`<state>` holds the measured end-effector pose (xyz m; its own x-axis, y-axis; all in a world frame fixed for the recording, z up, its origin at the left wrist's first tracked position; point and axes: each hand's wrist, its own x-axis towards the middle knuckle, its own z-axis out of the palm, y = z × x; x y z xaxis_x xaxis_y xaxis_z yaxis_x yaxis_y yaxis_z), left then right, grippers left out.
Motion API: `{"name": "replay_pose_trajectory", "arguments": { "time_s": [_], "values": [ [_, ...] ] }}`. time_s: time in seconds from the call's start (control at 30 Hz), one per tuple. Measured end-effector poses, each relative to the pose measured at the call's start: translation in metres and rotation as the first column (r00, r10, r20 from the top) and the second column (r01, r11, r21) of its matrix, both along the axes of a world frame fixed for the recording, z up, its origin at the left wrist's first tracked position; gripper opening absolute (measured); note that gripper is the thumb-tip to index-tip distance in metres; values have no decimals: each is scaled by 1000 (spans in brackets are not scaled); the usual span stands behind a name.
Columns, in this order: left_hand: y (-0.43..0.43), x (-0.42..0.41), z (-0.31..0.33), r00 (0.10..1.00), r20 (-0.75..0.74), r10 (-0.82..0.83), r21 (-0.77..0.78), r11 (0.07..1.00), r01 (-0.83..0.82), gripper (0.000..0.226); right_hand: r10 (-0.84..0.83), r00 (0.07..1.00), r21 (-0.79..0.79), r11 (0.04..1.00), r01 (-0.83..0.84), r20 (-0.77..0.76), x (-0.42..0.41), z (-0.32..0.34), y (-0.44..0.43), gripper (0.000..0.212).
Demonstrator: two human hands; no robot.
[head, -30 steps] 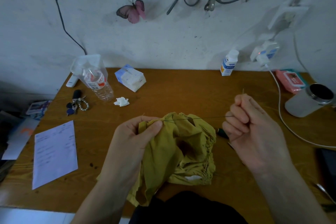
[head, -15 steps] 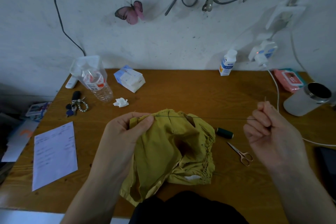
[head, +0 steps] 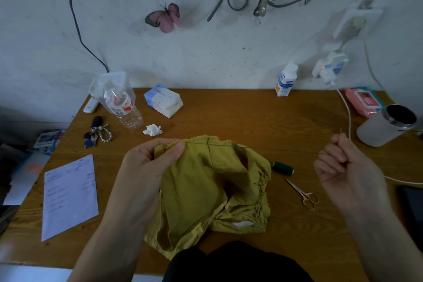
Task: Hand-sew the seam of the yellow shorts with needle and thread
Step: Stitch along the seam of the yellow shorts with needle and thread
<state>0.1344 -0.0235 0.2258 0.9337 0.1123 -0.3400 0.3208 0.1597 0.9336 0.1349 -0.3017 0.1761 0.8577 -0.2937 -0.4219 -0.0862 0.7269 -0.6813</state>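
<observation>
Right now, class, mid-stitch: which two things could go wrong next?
1. The thread runs taut from the yellow shorts, pinched by the left hand, to the right hand; a harder pull may pucker the seam or snap it.
2. The needle sticks up from that hand's pinch, seemingly near the white cable, and might snag it.

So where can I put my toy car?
The table is bare between the tissue pack and the small white bottle, behind the shorts. Crowded: left back corner with water bottle and keys; right side with spool, scissors, cable and cup.
</observation>
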Motion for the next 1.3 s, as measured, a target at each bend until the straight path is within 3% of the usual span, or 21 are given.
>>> {"name": "replay_pose_trajectory", "arguments": {
  "time_s": [0.23, 0.4, 0.53, 0.6, 0.67, 0.77, 0.87, 0.93, 1.03, 1.3],
  "values": [
    [-1, -1, 3, 1000, 12, -28, -29, 999, 28, 13, 19, 1000, -37, 999, -20, -14, 0, 3, 6, 24],
    [-7, -3, 8, 996, 17, -86, -45, 995, 87, 15, 148, 984, -183, 975, -128, 97, -1, 16, 24, 15],
    [-12, -5, 11, 993, 10, -119, -71, 990, 119, 14, 178, 975, -235, 961, -143, 135, 0, 25, 33, 27],
    [-15, -6, 12, 990, -1, -138, -86, 987, 137, 13, 224, 962, -332, 929, -162, 155, -1, 30, 38, 30],
    [-17, -7, 13, 986, -5, -169, -66, 984, 168, 13, 346, 921, -528, 824, -207, 179, -6, 35, 46, 31],
    [-22, -8, 14, 978, 6, -206, -29, 978, 206, 13, 577, 801, -821, 528, -218, 159, -12, 42, 63, 21],
    [-26, -10, 17, 971, 8, -237, -14, 971, 237, 15, 714, 693, -929, 318, -189, 103, -16, 46, 76, 16],
    [-27, -10, 20, 967, 17, -254, -7, 967, 254, 15, 736, 672, -966, 223, -128, 81, -17, 47, 81, 12],
    [-28, -11, 22, 966, 13, -260, -13, 966, 260, 15, 710, 700, -984, 165, -60, 76, -16, 47, 82, 14],
    [-29, -12, 22, 961, 23, -274, 25, 961, 274, 15, 683, 727, -991, 136, -21, 78, -15, 48, 82, 12]
  ]
}}
